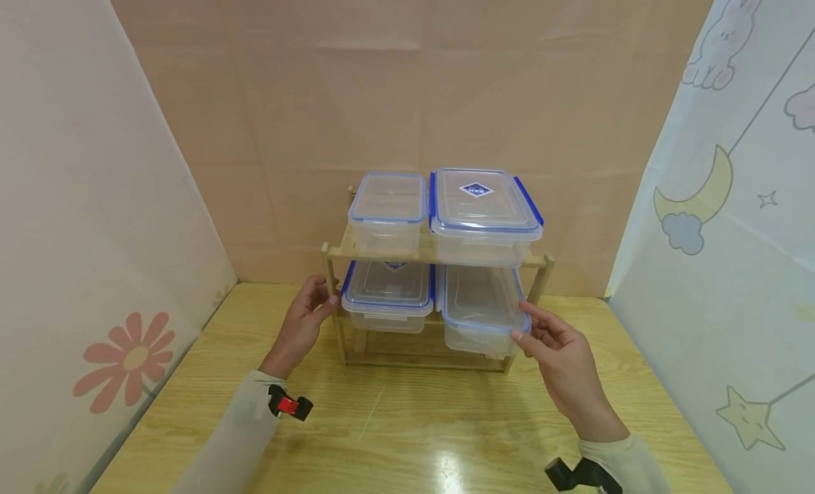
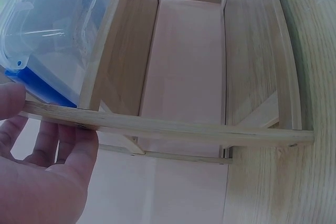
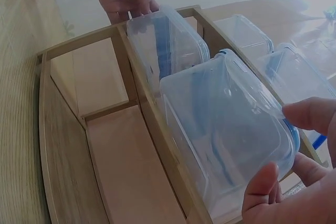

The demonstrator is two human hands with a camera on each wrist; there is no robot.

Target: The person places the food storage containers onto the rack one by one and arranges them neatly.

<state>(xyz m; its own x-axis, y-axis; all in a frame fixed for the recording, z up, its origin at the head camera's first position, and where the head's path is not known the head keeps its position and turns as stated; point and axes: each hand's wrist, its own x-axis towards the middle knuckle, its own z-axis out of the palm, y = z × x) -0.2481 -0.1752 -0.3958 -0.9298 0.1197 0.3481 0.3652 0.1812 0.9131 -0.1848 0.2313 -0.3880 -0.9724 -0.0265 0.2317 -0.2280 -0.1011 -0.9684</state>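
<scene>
A wooden rack [image 1: 420,364] with tiers stands on the table and bears clear plastic food containers with lids. On the left, my left hand [image 1: 301,330] holds the rack's front upright [image 2: 210,131], thumb on one side and fingers on the other. My right hand [image 1: 569,370] pinches the front right corner of the lower right food container [image 1: 484,296], which sits tilted and juts out past the rack's front. In the right wrist view, thumb and fingers lie at the rim of this container [image 3: 226,129]. Beside it sits the lower left container [image 1: 390,287], with blue side clips.
Two more lidded containers occupy the upper tier: a narrower one [image 1: 388,197] at left and a wider one [image 1: 484,204] with blue clips and a diamond label. Beneath the middle tier is a low bottom frame. Patterned side walls [image 1: 700,267] and a tan back wall [image 1: 305,126] enclose the table.
</scene>
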